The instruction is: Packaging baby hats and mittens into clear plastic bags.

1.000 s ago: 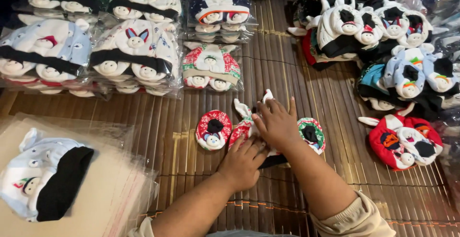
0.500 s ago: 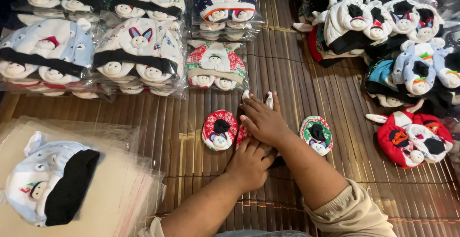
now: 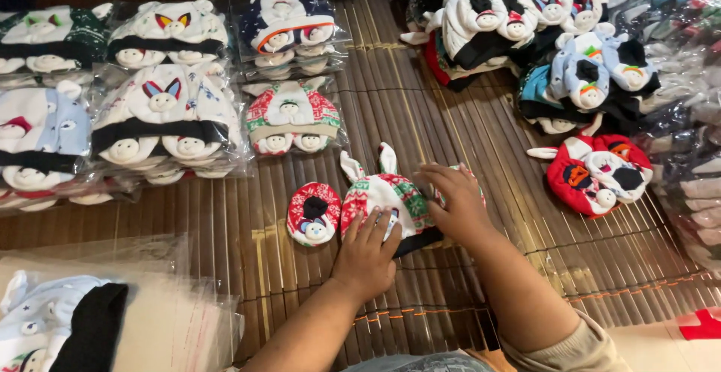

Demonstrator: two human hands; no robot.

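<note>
A red, green and white knitted baby hat point(image 3: 390, 195) with two white ears lies flat on the brown slatted mat point(image 3: 420, 116). My left hand point(image 3: 368, 255) rests with spread fingers on the hat's lower left part. My right hand point(image 3: 457, 201) lies on the hat's right side and covers a small matching bootie there. A second matching bootie point(image 3: 314, 213), red with a dark opening, sits just left of the hat, apart from both hands.
Bagged hat-and-bootie sets point(image 3: 169, 120) fill the left and back; one red-green set point(image 3: 291, 116) lies right behind the hat. Loose hats point(image 3: 526, 22) and a red set point(image 3: 597, 173) pile up at the right. Clear plastic bags point(image 3: 161, 316) and a pale blue hat point(image 3: 52, 327) lie front left.
My right hand has slid from the top of the hat to its right side, so the hat and its ears now show. The right bootie is now under that hand.
</note>
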